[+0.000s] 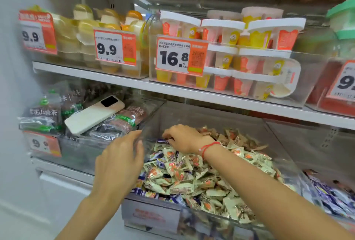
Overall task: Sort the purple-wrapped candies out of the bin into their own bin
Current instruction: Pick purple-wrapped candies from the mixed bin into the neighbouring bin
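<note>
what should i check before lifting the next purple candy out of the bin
1. Right hand on a purple candy: ok, its fingertips curl onto one at the far left of the pile.
2. Grip secure: cannot tell, the fingers hide most of the wrapper.
3. Left hand out of the way: ok, open at the clear bin's left wall.
4. Only one candy picked: cannot tell.
5. Purple bin reachable: ok, it sits right of the mixed bin, already holding purple wrappers.
6. More purple left: ok, several show along the pile's left and front edge.
</note>
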